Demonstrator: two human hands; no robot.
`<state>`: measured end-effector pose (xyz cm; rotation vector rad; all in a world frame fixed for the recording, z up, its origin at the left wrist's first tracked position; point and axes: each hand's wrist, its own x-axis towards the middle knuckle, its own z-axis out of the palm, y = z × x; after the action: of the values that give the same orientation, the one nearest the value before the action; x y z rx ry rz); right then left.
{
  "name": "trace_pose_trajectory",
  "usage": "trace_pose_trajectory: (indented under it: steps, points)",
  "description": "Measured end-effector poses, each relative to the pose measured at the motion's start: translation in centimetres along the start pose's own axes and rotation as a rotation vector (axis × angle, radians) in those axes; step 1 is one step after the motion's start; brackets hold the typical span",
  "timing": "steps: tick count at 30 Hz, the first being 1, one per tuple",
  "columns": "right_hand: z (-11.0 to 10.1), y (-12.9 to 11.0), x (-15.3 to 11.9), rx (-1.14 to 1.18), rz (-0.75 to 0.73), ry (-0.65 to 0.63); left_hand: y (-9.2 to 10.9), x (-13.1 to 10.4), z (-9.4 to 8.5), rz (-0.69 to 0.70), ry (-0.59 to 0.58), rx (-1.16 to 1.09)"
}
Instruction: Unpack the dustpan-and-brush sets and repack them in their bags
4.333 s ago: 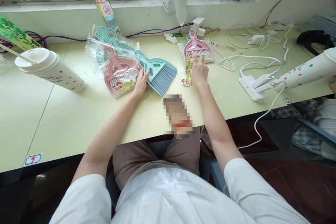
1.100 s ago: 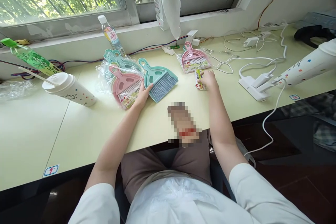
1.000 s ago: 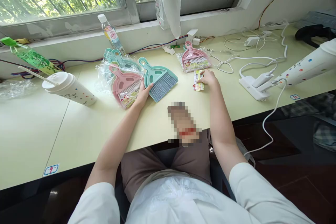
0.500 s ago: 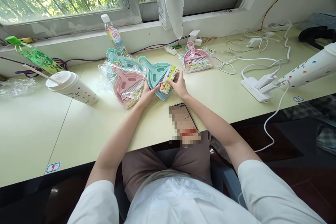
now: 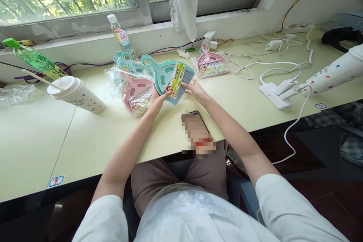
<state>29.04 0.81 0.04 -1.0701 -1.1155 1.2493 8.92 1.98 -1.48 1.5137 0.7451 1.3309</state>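
A teal dustpan and brush set (image 5: 164, 73) with a yellow-green label card (image 5: 177, 82) is raised over the desk, its bristles toward the lower right. My left hand (image 5: 157, 100) grips its lower left edge. At the right edge of the bristles is my right hand (image 5: 196, 90), its fingers bent against the set and partly hidden behind it. A pink dustpan set (image 5: 137, 92) in clear plastic lies just left of my left hand, with more teal sets (image 5: 132, 62) behind it. Another wrapped pink set (image 5: 212, 62) rests farther back on the right.
A phone (image 5: 198, 130) lies at the desk's front edge. On the left are a white cup with straw (image 5: 81, 94) and a green bottle (image 5: 39, 60); a clear bottle (image 5: 122, 38) leans behind. A power strip (image 5: 275, 96), white cables and another cup (image 5: 334, 72) are right.
The teal set has been lifted and tilted, so its face and label show more fully. My right hand has shifted from the label to the bristles' right edge, its fingers more spread.
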Motion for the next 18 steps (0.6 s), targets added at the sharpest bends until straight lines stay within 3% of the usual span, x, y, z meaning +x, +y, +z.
trace_pose_trajectory:
  steps: [3,10,18]
  points:
    - [0.5,0.1,-0.2,0.132,0.052,-0.159,0.5,-0.1,0.2,0.002,-0.014,0.028]
    - [0.0,-0.2,0.0,0.172,0.030,-0.059,1.1,0.0,0.5,-0.018,0.041,0.205]
    - [0.2,-1.2,-0.9,0.145,-0.009,-0.130,1.8,-0.1,0.3,-0.029,0.086,0.279]
